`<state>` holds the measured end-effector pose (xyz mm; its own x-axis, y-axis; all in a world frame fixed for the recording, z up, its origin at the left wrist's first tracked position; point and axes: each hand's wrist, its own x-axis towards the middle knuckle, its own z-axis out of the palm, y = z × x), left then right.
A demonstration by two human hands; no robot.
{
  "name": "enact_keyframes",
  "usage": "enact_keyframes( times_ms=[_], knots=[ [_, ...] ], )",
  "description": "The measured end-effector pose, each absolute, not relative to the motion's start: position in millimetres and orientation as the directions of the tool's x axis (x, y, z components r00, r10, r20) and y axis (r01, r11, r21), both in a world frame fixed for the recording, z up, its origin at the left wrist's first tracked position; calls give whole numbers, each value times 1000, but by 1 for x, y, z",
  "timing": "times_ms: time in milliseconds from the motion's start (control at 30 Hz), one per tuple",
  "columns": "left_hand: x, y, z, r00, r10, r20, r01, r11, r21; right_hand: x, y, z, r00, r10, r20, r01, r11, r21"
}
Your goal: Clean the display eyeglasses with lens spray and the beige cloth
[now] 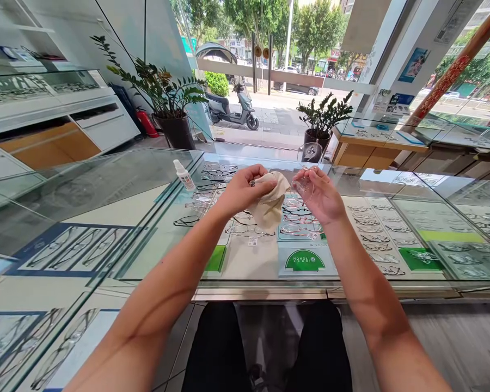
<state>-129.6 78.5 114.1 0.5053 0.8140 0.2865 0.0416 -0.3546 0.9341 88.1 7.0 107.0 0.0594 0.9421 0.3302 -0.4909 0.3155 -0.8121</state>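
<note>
My left hand is closed on a cream cleaning cloth, pinched between thumb and fingers, its lower end hanging loose. My right hand grips a pair of thin-rimmed eyeglasses by the frame. One lens stands up above the fingers, and the other is near the cloth's right edge; whether they touch I cannot tell. Both hands are raised over a glass display counter. To the left of them, a white spray bottle stands on the glass.
Rows of eyeglass frames lie inside the counter, beside a green-and-white card. A second glass case adjoins at the left. Beyond stand two potted plants, a fire extinguisher and a glass front with a scooter outside.
</note>
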Motion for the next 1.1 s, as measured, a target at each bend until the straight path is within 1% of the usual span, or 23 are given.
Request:
enact_keyframes(
  times_ms=[100, 200, 333, 433, 500, 667, 800, 900, 1100],
  knots=[
    [-130, 78, 117, 516, 764, 387, 78, -492, 867, 87, 1, 111, 5, 950, 313, -550, 264, -792],
    [-129, 73, 118, 543, 723, 427, 78, -550, 832, 82, -3, 111, -70, 948, 309, -554, 221, -803],
    [-128, 69, 117, 576, 701, 422, 66, -554, 830, 78, 0, 110, -14, 957, 289, -541, 235, -807],
    [-128, 70, 115, 554, 701, 449, 72, -578, 813, 80, 3, 109, 27, 961, 274, -514, 248, -821],
    [-128, 70, 115, 540, 700, 467, 64, -587, 807, 81, 4, 107, 37, 956, 290, -483, 271, -832],
    [-127, 67, 114, 531, 744, 407, 91, -528, 845, 78, 3, 106, 19, 942, 335, -404, 314, -859],
    [-128, 68, 112, 479, 746, 462, 171, -596, 785, 76, 0, 109, 14, 940, 342, -397, 319, -861],
    [-128, 69, 112, 498, 719, 484, 204, -640, 741, 76, -1, 111, 17, 940, 340, -382, 320, -867],
    [-129, 68, 114, 477, 733, 486, 240, -640, 730, 80, -1, 111, -18, 940, 341, -377, 309, -873]
  ],
)
